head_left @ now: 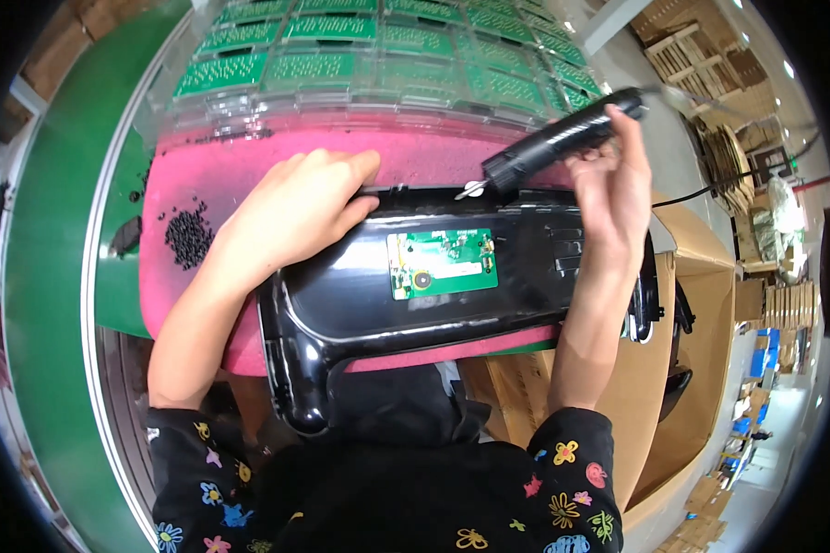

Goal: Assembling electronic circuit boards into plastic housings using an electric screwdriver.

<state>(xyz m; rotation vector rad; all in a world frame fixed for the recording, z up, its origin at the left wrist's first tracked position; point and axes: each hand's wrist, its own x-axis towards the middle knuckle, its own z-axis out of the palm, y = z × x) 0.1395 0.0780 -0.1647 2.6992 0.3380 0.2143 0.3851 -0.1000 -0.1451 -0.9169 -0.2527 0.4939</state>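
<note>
Both forearms are seen rising from the lower edge, bare from the dark flowered sleeves that are pushed up near the elbows. The left hand [290, 217] is laid flat, palm down, with the fingers kept together, stretched out and pointed to the right, and the wrist is bent a little inward. The right hand [613, 180] is raised higher on an almost upright forearm; its fingers are curled closed in a grip, the back of the hand is turned to the right and the thumb is hidden from view.
</note>
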